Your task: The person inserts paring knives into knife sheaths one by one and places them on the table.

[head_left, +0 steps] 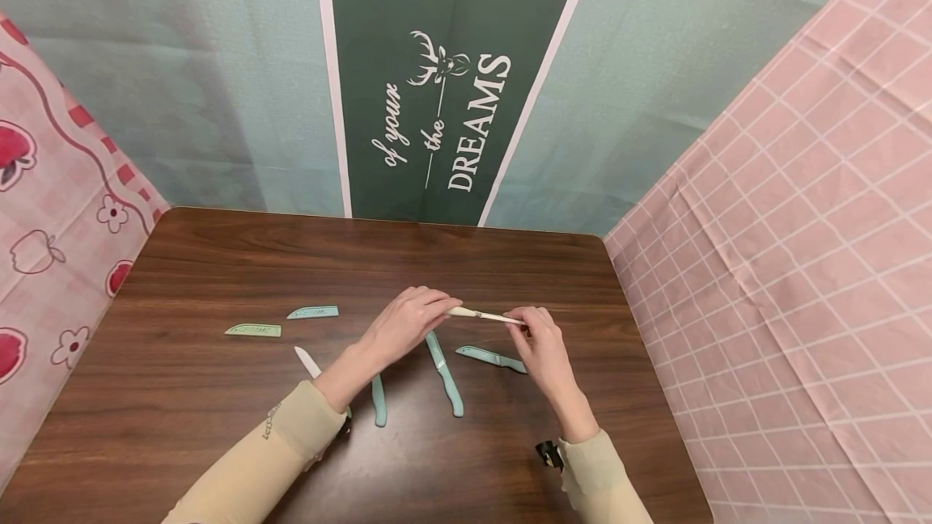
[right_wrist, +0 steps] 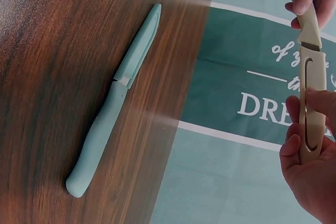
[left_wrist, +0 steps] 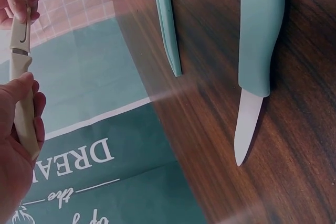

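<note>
A cream paring knife is raised above the table, its blade almost wholly inside a cream slotted sheath. My left hand grips the handle. At the other end, my right hand pinches the sheath between thumb and fingers. A narrow dark gap shows between handle and sheath in both wrist views. Below the hands lie two sheathed blue knives, one in the middle and one near my right hand. An unsheathed blue-handled knife with a white blade rests near my left wrist, partly hidden in the head view.
Another bare white blade lies on the brown table, its handle mostly behind my left forearm. A green sheath and a blue sheath lie farther left. Fabric hangings border the back and sides.
</note>
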